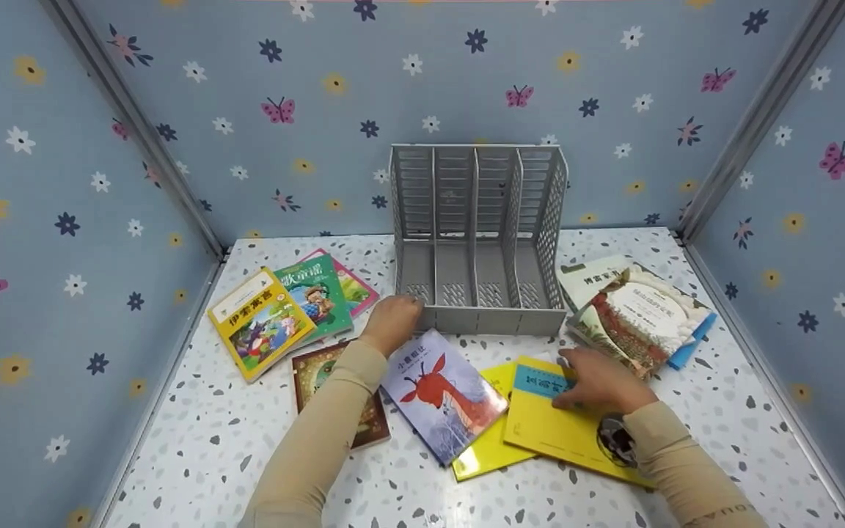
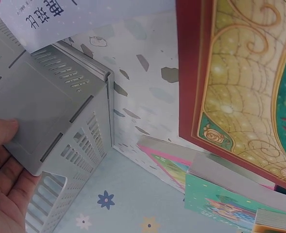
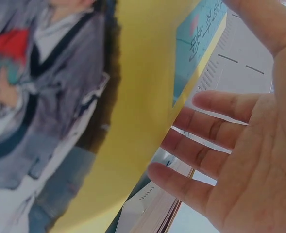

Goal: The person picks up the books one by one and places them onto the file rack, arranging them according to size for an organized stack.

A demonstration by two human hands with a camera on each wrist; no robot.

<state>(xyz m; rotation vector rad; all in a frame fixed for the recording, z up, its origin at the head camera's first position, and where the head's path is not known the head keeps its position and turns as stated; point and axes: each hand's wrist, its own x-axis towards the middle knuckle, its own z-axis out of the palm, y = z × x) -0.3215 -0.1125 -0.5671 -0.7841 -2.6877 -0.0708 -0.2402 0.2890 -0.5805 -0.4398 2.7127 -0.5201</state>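
Note:
A grey plastic book rack [image 1: 492, 321] with upright dividers stands against the back wall. At its front left corner my left hand [image 1: 393, 324] grips the edge; in the left wrist view the thumb [image 2: 4, 132] lies on the front panel and the fingers bend round the side. My right hand [image 1: 606, 380] is at the upper right edge of a yellow book [image 1: 551, 433] with a blue title band. Its fingers [image 3: 215, 124] are spread and fairly straight beside that edge. Beneath lies another yellow book [image 1: 492, 455], partly covered by a purple deer book [image 1: 441, 400].
On the left lie a yellow storybook [image 1: 261, 323], a green book [image 1: 331, 308], a pink-edged book [image 1: 355, 287] and a brown book [image 1: 371, 425] partly behind my left forearm. To the right, a pale picture book [image 1: 646, 312] rests on other books. Patterned walls enclose the speckled table [image 1: 195, 447].

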